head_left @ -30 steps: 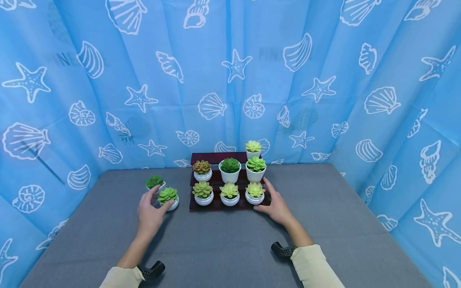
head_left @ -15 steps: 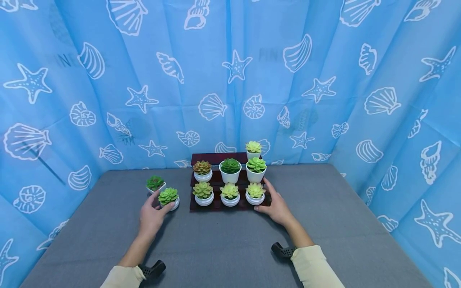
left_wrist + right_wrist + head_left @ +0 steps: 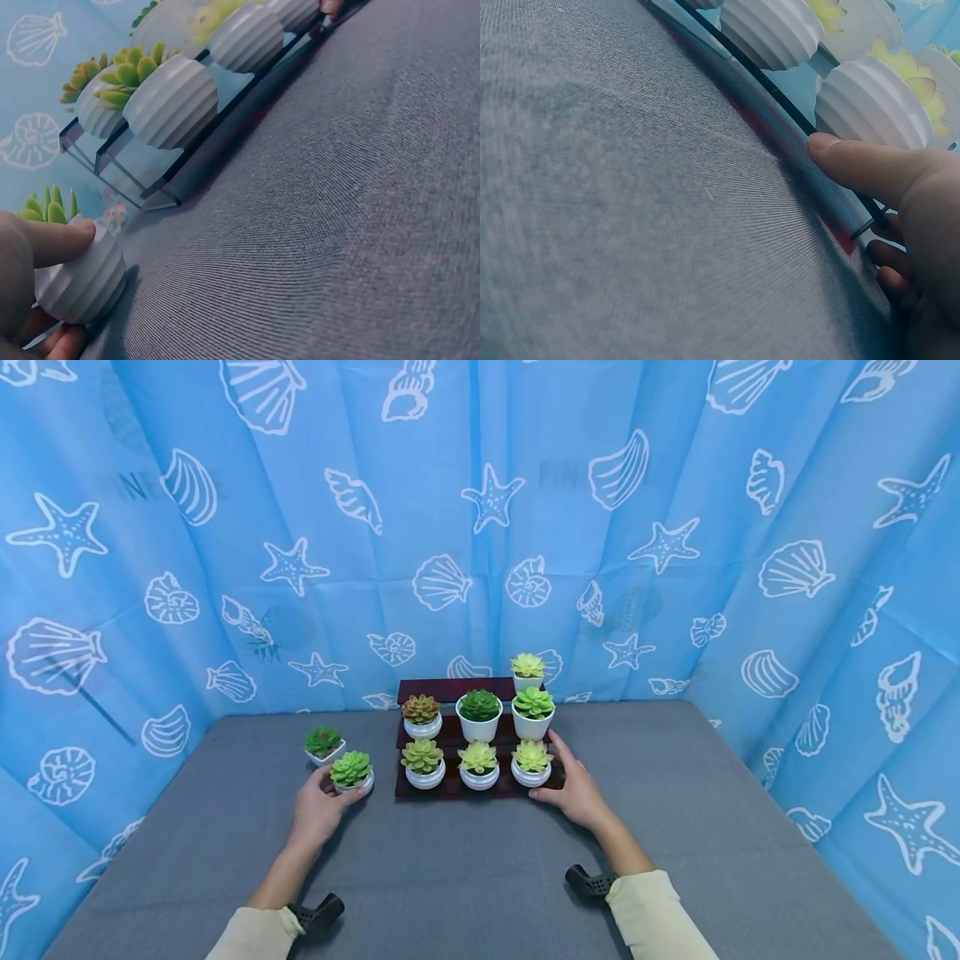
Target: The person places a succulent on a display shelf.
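Observation:
My left hand (image 3: 318, 806) pinches a light-green potted succulent (image 3: 350, 767) on the table, left of the tiered shelf (image 3: 423, 691). In the left wrist view its ribbed white pot (image 3: 88, 285) is between the thumb in front and the fingers behind and below. A darker succulent in a square white pot (image 3: 324, 746) stands just behind that hand. My right hand (image 3: 579, 793) grips the shelf's right front corner. The right wrist view has the thumb (image 3: 840, 154) on the dark front edge (image 3: 761, 79) and the other fingers curled round the end.
The dark red shelf bears several white-potted succulents on three tiers, including a dark green one (image 3: 479, 710) in the middle and a yellow-green one (image 3: 528, 668) at top right. A blue shell-print curtain (image 3: 480, 527) hangs behind the grey cloth-covered table (image 3: 465, 877).
The left hand has drawn slightly right, its fingers coming away from the square pot and in around the light-green succulent's pot. The right hand has stayed on the shelf corner.

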A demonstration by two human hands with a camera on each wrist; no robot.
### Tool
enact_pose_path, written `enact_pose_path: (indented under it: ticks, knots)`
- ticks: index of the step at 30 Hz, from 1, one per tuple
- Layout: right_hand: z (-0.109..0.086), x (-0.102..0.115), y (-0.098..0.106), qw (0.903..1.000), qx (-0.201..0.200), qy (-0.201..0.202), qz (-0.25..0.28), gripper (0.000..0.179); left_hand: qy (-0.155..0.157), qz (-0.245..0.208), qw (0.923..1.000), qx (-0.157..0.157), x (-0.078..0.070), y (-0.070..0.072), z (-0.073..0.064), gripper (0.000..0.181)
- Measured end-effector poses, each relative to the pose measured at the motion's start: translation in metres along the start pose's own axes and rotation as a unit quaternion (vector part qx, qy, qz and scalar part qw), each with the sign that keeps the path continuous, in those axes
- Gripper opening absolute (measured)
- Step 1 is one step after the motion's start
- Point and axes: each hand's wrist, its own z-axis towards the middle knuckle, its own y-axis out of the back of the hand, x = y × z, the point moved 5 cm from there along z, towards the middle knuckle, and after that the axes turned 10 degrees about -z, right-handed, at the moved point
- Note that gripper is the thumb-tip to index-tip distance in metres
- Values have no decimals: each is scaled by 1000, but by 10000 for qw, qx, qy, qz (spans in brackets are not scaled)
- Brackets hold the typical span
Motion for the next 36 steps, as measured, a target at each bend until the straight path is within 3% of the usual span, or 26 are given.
enact_pose_path:
  ticks: [9,19,27,36]
  knots:
    - [1,-1,0,10000,-4,-23,-29,105,-38,-27,9996,-264,-6,-1,3,76]
    - [1,-1,0,10000,2,-56,-80,105,-326,-515,9965,-568,-36,-5,15,72]
    - [1,-1,1,10000,9,-49,-52,106,-505,-584,9958,-502,-58,-7,30,71]
    - [1,-1,1,10000,6,-64,-71,106,-546,-789,9941,-501,-79,-10,55,73]
